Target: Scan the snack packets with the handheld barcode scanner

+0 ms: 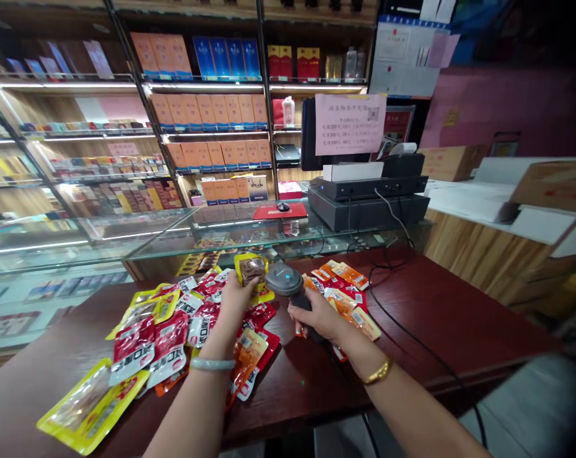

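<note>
Yellow snack packet (252, 272) is lifted off the counter (459, 318), held up in the left hand (237, 294), fingers closed round its lower edge. It sits right in front of the scanner head, nearly touching it. Packet is roughly upright, clear window facing the camera.

Barcode scanner (288, 283) is in the right hand (316, 315), fist wrapped round the grip, grey head tipped toward the packet. Its black cable (412, 337) runs from the hand across the right half of the counter and drops over the near edge.

Both hands work around mid-counter, a bit back from the near edge. Left wrist has a pale bangle (213, 364), right wrist a gold bracelet (377, 372).

Left of the hands: loose heap of red snack packets (149, 340) and yellow ones, overlapping, spreading toward the near-left corner. One large yellow packet (90, 404) lies closest to the near edge. Just beyond the right hand: smaller cluster of orange packets (340, 286), some under the hand.

Open room: right half of the counter is bare wood apart from the cable; a strip along the near edge between the forearms is also free.

Far edge butts against a glass display case (231, 232). The till unit (369, 197) sits on it at far right, pink notice (349, 124) above it. Shelves of boxed goods (212, 114) behind.
</note>
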`<action>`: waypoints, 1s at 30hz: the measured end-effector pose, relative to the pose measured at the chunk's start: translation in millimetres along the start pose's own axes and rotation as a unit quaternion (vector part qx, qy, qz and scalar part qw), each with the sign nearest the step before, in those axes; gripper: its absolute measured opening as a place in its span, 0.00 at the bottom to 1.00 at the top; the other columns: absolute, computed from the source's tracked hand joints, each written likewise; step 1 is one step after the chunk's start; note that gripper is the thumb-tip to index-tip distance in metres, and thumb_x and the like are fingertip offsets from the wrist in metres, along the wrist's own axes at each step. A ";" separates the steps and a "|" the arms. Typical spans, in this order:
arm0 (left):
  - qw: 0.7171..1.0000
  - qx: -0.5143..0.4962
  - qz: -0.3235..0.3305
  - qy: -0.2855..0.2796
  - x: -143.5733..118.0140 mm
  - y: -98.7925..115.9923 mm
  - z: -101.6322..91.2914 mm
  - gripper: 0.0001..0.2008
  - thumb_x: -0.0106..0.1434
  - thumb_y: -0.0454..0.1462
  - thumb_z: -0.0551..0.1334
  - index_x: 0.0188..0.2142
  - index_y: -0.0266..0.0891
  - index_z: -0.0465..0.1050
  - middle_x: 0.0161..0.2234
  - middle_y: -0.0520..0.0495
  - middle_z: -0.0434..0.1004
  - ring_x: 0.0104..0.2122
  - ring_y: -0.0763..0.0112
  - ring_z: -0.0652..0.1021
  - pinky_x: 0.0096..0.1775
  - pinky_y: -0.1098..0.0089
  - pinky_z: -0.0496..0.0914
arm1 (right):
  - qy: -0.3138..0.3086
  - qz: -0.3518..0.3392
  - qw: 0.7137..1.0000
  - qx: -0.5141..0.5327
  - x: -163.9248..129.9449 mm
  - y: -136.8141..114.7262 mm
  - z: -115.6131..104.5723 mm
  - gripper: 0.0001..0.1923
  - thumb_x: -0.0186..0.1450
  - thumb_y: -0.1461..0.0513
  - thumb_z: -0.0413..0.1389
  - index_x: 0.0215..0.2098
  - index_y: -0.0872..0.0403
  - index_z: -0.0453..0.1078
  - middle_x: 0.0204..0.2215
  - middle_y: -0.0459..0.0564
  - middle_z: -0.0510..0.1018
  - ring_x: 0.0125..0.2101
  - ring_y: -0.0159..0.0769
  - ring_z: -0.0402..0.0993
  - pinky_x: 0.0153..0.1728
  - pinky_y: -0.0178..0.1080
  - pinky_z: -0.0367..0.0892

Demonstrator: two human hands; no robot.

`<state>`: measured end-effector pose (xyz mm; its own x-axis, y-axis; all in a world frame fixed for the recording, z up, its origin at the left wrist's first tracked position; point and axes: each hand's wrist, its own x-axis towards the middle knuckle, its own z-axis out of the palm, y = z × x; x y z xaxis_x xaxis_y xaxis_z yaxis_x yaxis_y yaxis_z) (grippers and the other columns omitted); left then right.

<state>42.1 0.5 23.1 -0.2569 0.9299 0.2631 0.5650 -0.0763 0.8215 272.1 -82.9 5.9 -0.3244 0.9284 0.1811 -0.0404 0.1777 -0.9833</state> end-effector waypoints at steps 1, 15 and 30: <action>1.000 -0.020 0.001 -0.011 -2.4 1.2 5.0 0.15 0.58 0.41 0.70 0.43 0.40 0.72 0.40 0.42 0.84 0.41 0.54 0.84 0.44 0.60 0.75 | 0.002 0.003 1.000 -0.003 0.1 -0.3 0.3 0.18 0.62 0.50 0.67 0.37 0.49 0.66 0.19 0.39 0.73 0.16 0.32 0.69 0.18 0.34 0.66; 0.996 -0.087 0.015 -0.033 -15.9 0.3 29.0 0.17 0.55 0.43 0.72 0.40 0.40 0.71 0.37 0.44 0.82 0.39 0.56 0.82 0.43 0.60 0.75 | 0.038 0.033 0.999 0.021 1.3 -2.3 -2.0 0.22 0.60 0.47 0.66 0.42 0.49 0.64 0.16 0.39 0.74 0.14 0.34 0.67 0.17 0.35 0.63; 0.852 -0.383 -0.067 -0.350 -45.5 15.3 48.0 0.30 0.45 0.40 0.80 0.47 0.38 0.78 0.44 0.40 0.86 0.45 0.58 0.84 0.48 0.64 0.76 | 0.019 0.020 0.999 0.030 -0.8 -3.0 -2.1 0.22 0.61 0.47 0.66 0.42 0.50 0.64 0.16 0.37 0.74 0.13 0.30 0.67 0.17 0.33 0.63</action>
<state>100.1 -25.7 -0.6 0.4025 0.9154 -0.0039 -0.1793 0.0830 0.9803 274.4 -83.5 8.7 -0.2902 0.9464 0.1416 -0.0856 0.1218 -0.9889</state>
